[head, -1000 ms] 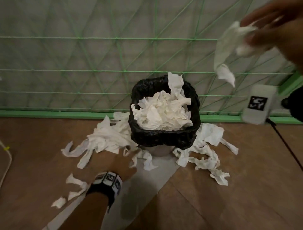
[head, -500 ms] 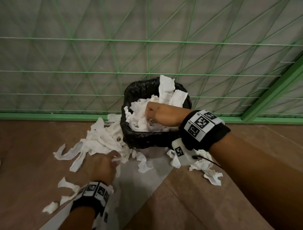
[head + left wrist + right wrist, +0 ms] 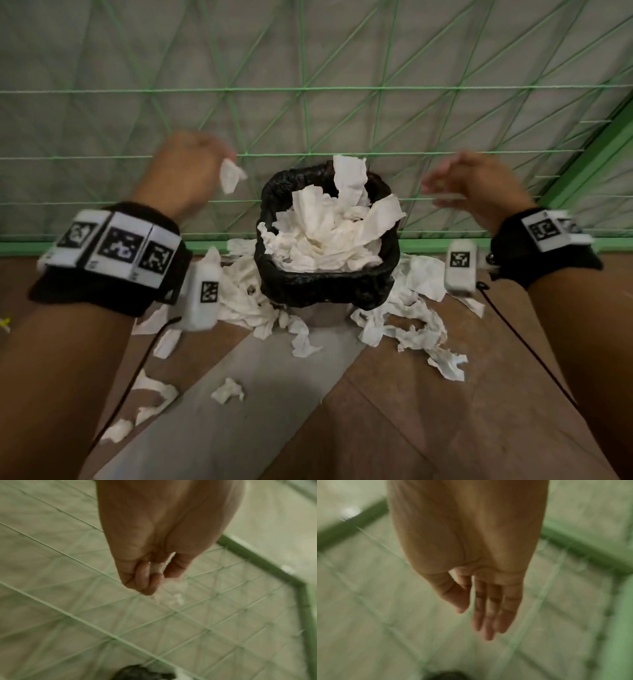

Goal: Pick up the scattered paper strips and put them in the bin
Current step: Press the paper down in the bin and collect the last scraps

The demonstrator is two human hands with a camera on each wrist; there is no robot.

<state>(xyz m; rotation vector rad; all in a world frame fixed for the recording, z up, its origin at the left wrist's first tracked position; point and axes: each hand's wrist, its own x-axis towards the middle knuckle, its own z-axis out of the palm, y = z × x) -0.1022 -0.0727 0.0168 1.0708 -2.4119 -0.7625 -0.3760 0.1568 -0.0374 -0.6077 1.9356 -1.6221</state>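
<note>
A small bin (image 3: 325, 291) lined with a black bag stands on the floor against the green mesh, heaped with white paper (image 3: 329, 233). More white strips (image 3: 404, 318) lie around its base on both sides. My left hand (image 3: 191, 164) is raised to the upper left of the bin, fingers curled round a small white paper piece (image 3: 231, 176); the left wrist view shows that piece (image 3: 157, 568) pinched in the curled fingers (image 3: 144, 577). My right hand (image 3: 469, 181) hovers to the upper right of the bin with straight fingers (image 3: 488, 615) and holds nothing.
A green mesh fence (image 3: 308, 102) with a green base rail (image 3: 102, 245) runs behind the bin. Loose scraps (image 3: 227, 394) lie on the grey floor strip, others (image 3: 150, 387) on the brown floor at left. Black cables (image 3: 527, 349) trail from both wristbands.
My right hand has come out of the bin and lifted to its right, empty. My left hand rose from the pile on the floor, carrying a paper piece up beside the bin.
</note>
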